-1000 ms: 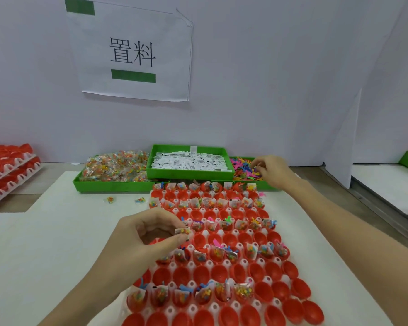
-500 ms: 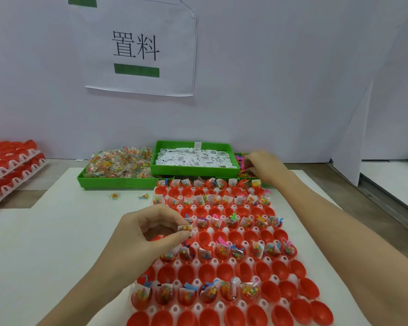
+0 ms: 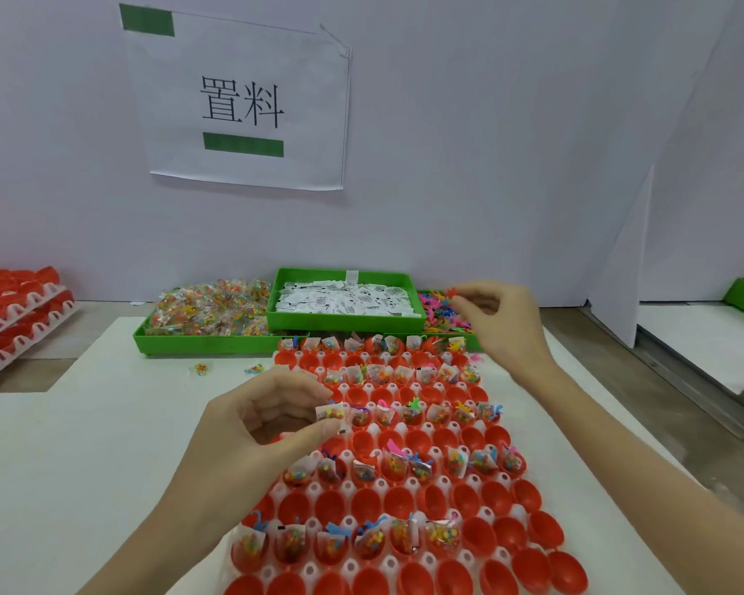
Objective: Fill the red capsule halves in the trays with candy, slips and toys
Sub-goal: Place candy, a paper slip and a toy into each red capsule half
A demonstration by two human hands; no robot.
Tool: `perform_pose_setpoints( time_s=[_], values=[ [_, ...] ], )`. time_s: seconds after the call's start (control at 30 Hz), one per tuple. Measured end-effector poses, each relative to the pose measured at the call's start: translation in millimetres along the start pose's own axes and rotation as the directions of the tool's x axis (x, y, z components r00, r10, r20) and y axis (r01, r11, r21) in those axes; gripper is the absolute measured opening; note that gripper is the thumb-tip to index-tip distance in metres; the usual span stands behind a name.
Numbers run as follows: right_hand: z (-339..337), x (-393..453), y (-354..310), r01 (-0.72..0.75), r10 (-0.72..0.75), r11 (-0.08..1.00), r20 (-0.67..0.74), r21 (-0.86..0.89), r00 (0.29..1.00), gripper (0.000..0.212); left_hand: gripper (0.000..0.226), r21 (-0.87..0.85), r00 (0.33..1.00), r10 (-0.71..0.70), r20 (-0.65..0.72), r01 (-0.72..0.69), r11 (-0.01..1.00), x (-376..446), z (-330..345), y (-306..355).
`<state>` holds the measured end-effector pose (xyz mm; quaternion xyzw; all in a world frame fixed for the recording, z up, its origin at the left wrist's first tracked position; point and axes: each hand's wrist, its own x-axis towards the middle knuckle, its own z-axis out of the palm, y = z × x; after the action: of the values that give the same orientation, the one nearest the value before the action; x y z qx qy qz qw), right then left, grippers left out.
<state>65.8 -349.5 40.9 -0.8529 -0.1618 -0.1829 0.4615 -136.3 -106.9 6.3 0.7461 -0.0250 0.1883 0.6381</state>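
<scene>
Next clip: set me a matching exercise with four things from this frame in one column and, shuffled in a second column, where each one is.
Things:
1. left hand
2. right hand
3. paper slips
4. stacked red trays

Places:
A. far left edge of the table
B. middle green bin
C. over the bin of coloured toys
D. over the capsule tray, pinching a candy packet

Pairs: 1-D, 2-C, 3-B, 4-A

Bright, even, soft-shadowed light; wide-angle edges bend, perhaps slightly blurred.
</scene>
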Motion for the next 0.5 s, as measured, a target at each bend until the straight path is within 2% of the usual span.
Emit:
perform_pose_setpoints(
  time_s=[0.1, 0.2, 0.33, 0.5],
  values=[
    [-5.1, -63.6, -30.6, -0.038, -0.003, 0.972, 0.172, 0.233, 0.985, 0.021, 0.027, -0.025, 1.000, 0.011, -0.005, -0.011, 1.000, -4.0, 4.6, 2.8],
    [-2.6, -116.9, -49.7, -0.117, -0.024, 0.912, 0.338, 0.392, 0.941, 0.021, 0.026, -0.050, 0.999, 0.023, 0.031, -0.021, 0.999, -8.4, 11.4, 4.7],
    [2.4, -137.1, -54.8, -0.171, -0.032, 0.895, 0.442, 0.412, 0.896, 0.012, 0.026, -0.034, 0.997, 0.040, 0.071, -0.037, 0.999, -10.2, 15.5, 4.3],
    [0.6, -136.8, -56.9, -0.210, -0.069, 0.866, 0.524, 0.453, 0.849, 0.012, 0.025, -0.016, 0.995, 0.061, 0.073, -0.060, 0.998, -11.2, 16.8, 2.0]
  ],
)
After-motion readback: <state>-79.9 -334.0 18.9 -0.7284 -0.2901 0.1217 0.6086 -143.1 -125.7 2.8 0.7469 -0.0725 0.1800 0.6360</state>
